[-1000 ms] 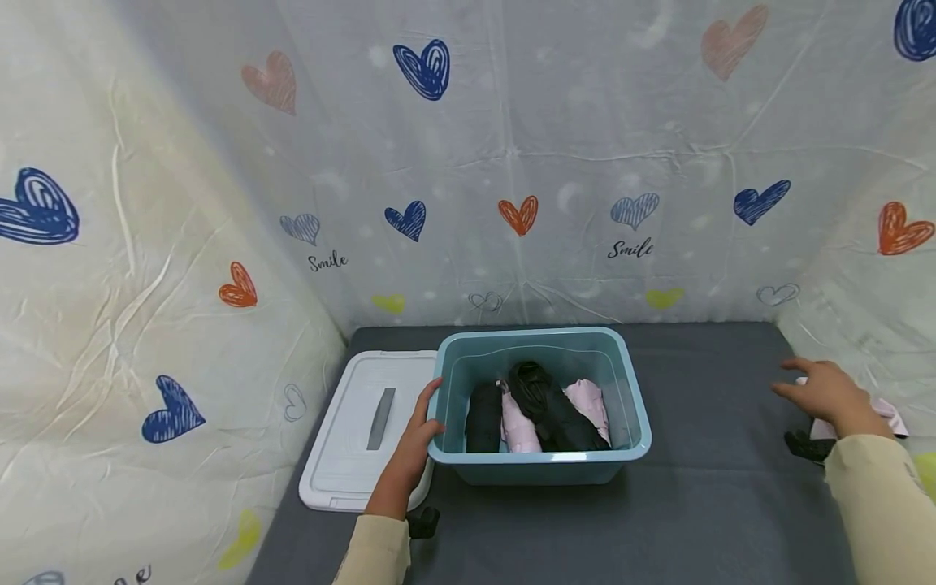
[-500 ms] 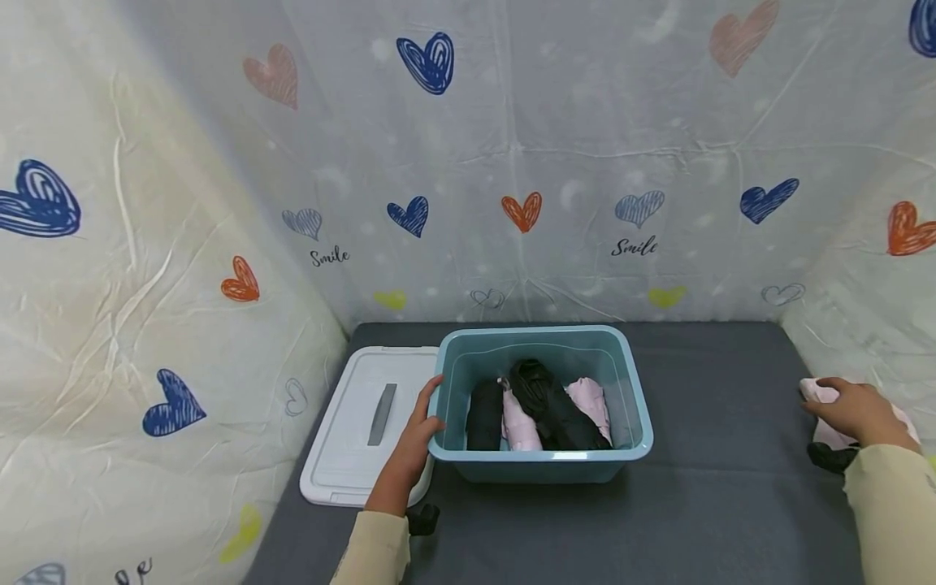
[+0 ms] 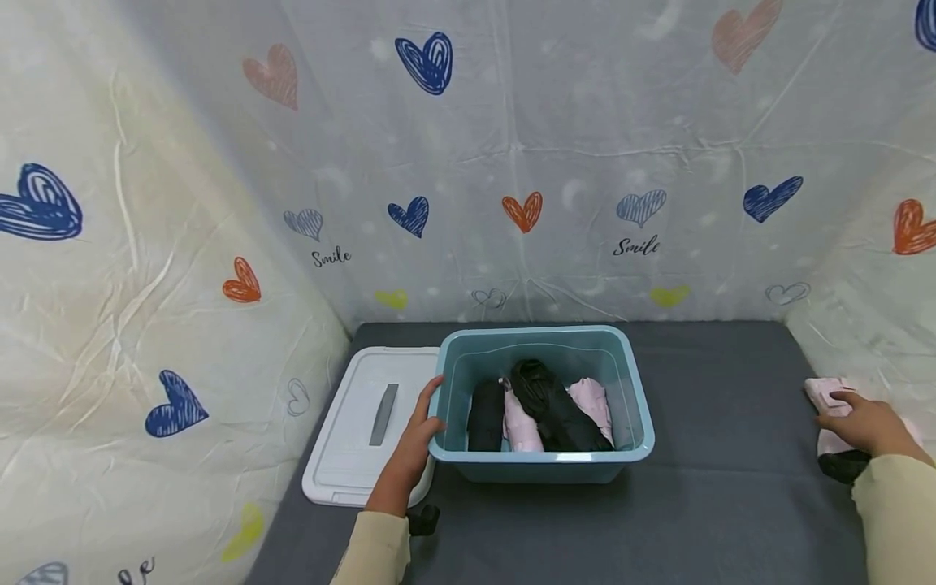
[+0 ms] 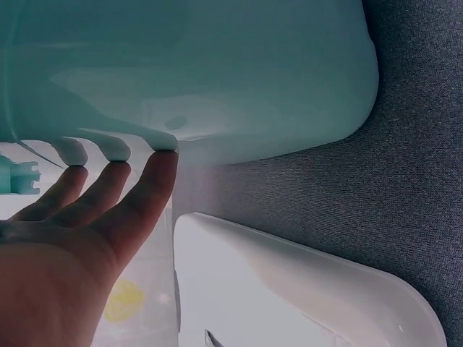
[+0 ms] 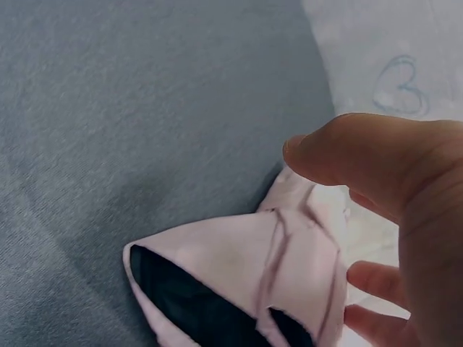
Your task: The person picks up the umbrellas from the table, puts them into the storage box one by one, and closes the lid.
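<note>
My left hand (image 3: 411,455) is at the left rim of a blue-green plastic bin (image 3: 541,469). In the left wrist view its straight fingers (image 4: 148,195) touch the bin's outer wall. Inside the bin lie a black roll (image 3: 486,416), a pale pink bundle (image 3: 522,424), a black bundled cloth (image 3: 566,414) and another pink bundle (image 3: 591,404). At the far right my right hand (image 3: 870,422) is over a pale pink folded cloth (image 5: 231,249) with a dark inside. The thumb (image 5: 325,155) overlaps its far end, and the other fingers (image 5: 380,282) are along its side.
A white lid (image 3: 344,439) with a grey handle (image 3: 383,414) lies left of the bin, its right edge beneath my left forearm. The grey tabletop (image 3: 717,406) is bounded by heart-printed sheets (image 3: 570,122) at the back and both sides.
My right hand has moved right and down onto the pink cloth, whose near end has shifted and shows more. My left hand and the bin have stayed in place.
</note>
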The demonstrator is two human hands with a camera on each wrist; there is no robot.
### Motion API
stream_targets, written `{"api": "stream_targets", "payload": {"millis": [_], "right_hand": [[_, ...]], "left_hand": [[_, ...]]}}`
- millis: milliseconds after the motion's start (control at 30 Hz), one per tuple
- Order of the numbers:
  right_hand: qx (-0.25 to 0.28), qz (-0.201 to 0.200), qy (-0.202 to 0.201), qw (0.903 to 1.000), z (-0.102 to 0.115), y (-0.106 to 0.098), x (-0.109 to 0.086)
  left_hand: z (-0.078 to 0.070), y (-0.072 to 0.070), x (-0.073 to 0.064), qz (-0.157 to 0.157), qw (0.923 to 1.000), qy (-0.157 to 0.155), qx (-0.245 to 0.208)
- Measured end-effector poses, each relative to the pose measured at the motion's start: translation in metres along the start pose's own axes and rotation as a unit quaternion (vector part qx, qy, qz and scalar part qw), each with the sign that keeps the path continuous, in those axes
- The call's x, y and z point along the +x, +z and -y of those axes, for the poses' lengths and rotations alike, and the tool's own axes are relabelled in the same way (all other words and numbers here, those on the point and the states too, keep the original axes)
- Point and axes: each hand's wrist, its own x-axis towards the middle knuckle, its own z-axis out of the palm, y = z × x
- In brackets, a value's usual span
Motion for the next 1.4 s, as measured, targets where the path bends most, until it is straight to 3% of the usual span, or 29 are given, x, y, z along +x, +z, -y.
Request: {"api": "stream_targets", "payload": {"millis": [467, 633, 767, 1000, 1400], "right_hand": [[0.033, 0.014, 0.082, 0.996, -0.008, 0.012, -0.003], [0.009, 0.034, 0.069, 0.997, -0.016, 0.013, -0.005], [-0.006, 0.021, 0.057, 0.9981, -0.018, 0.019, -0.006], [-0.024, -0.011, -0.015, 0.9996, -0.026, 0.033, -0.007], [0.046, -0.03, 0.019, 0.9983, -0.016, 0.05, -0.009]], "left_hand": [[0.0, 0.001, -0.001, -0.001, 1.0, 0.0, 0.0], [-0.001, 0.0, -0.002, 0.002, 1.0, 0.005, -0.001], [0.0, 0.001, -0.001, 0.001, 1.0, 0.007, -0.002], [0.002, 0.0, 0.001, 0.002, 1.0, -0.001, -0.002], [0.001, 0.0, 0.001, 0.002, 1.0, -0.002, -0.004]]}}
